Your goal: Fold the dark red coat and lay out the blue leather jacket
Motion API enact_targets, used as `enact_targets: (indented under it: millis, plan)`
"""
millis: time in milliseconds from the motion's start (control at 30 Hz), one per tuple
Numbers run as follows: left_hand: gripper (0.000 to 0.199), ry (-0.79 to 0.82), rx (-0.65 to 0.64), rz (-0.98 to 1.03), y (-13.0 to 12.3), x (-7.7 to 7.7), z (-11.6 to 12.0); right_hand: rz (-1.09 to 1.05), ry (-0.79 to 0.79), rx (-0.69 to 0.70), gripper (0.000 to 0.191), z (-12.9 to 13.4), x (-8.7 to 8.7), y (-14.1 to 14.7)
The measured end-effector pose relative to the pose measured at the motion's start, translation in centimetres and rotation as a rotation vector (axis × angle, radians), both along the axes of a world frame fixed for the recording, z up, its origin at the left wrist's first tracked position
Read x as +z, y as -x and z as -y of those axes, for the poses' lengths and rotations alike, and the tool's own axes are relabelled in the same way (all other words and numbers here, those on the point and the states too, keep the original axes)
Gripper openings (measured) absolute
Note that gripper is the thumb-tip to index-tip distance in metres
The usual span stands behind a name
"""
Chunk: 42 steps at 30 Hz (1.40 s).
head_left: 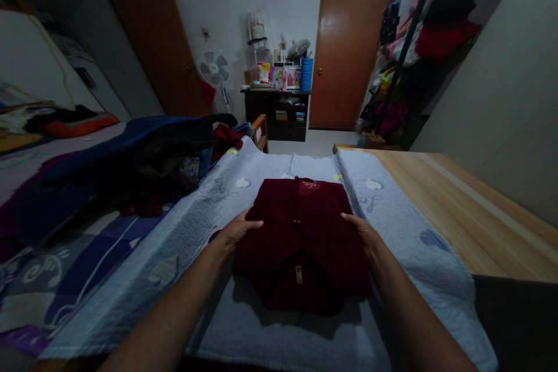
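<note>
Dark-red cloth makes up the neatly folded garment with a front closure (270, 244), which lies over the pale-blue quilted cover with cloud motifs (392, 244), between both hands, its neckline toward the person. Inside the neck sits a small tan rectangular label (299, 275) with a dark mark, too small to read. Near the far edge, a rounded red patch (310, 186) bears pale decoration, also not legible. The left hand (238, 229) and right hand (362, 231) grip opposite side edges, thumbs on top; the other fingers are mostly hidden, so I cannot tell whether they are spread or pressed together. Beyond, on a dark low cabinet (275, 122), a yellow-and-red packet (263, 72) carries print too blurred to read.
</note>
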<state>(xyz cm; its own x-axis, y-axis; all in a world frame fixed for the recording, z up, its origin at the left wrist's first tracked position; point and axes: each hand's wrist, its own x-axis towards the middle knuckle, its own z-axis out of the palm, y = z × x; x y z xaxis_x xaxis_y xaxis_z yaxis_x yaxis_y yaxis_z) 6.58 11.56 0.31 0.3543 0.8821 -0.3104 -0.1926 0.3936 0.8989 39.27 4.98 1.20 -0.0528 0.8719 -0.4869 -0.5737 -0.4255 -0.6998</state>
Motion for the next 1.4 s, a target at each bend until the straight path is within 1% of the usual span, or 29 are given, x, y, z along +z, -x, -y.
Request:
enact_targets:
  millis: [100,200,267,367,467,567,667,733,767,833,933,1000,1100,1167,1233,1300,1333,1400]
  plan:
    - [0.07,-0.057,-0.071,-0.054,-0.1,1.8,-1.3,-0.041,-0.039,-0.08,0.032,1.5,1.0,0.5]
    - [0.068,-0.13,-0.178,-0.128,-0.2,3.9,-3.2,-0.08,-0.091,-0.101,0.036,3.2,1.7,1.2]
    - [0.064,-0.177,-0.259,-0.19,-0.3,5.2,-4.7,-0.106,-0.119,-0.117,0.038,4.2,1.9,1.8]
    - [0.058,-0.259,-0.372,-0.295,-0.4,7.1,-7.4,-0.142,-0.126,-0.146,0.038,5.7,1.7,3.1]
    - [0.058,-0.35,-0.491,-0.457,-0.7,8.7,-10.1,-0.165,-0.116,-0.163,0.041,7.0,1.3,5.1]
    - [0.054,-0.468,-0.616,-0.634,-1.5,10.2,-12.4,-0.201,-0.132,-0.168,0.052,8.3,1.0,7.5]
    - [0.047,-0.591,-0.712,-0.804,-2.7,11.2,-14.0,-0.219,-0.147,-0.135,0.063,9.3,0.7,9.8]
    - [0.044,-0.675,-0.737,-0.941,-3.8,11.3,-14.7,-0.204,-0.141,-0.1,0.062,9.7,0.5,11.0]
    - [0.044,-0.713,-0.738,-1.004,-4.4,11.2,-14.8,-0.191,-0.132,-0.081,0.06,9.8,0.2,11.5]
    - [0.042,-0.769,-0.722,-1.095,-5.8,10.3,-15.0,-0.156,-0.098,-0.035,0.054,9.9,-0.4,12.3]
    - [0.038,-0.792,-0.679,-1.157,-7.7,8.0,-14.7,-0.087,-0.022,0.016,0.045,9.8,-1.9,12.8]
    - [0.034,-0.798,-0.639,-1.193,-8.5,6.2,-14.3,-0.051,0.019,0.028,0.044,9.8,-2.8,12.7]
    - [0.028,-0.803,-0.567,-1.233,-8.7,4.1,-13.9,-0.025,0.035,0.078,0.047,9.9,-3.7,12.4]
    - [0.028,-0.807,-0.518,-1.249,-8.5,3.4,-13.5,-0.016,0.022,0.154,0.05,10.1,-3.8,11.8]
    - [0.032,-0.811,-0.473,-1.256,-8.2,3.1,-13.1,0.004,0.02,0.254,0.052,10.4,-3.8,11.0]
    - [0.04,-0.827,-0.424,-1.255,-7.9,3.5,-12.4,0.035,0.014,0.362,0.049,10.8,-3.5,9.8]
    - [0.045,-0.842,-0.396,-1.251,-7.8,3.9,-11.9,0.056,0.003,0.417,0.047,10.9,-3.2,9.1]
    - [0.054,-0.895,-0.331,-1.23,-7.5,5.4,-10.2,0.12,-0.056,0.522,0.041,11.1,-2.0,7.2]
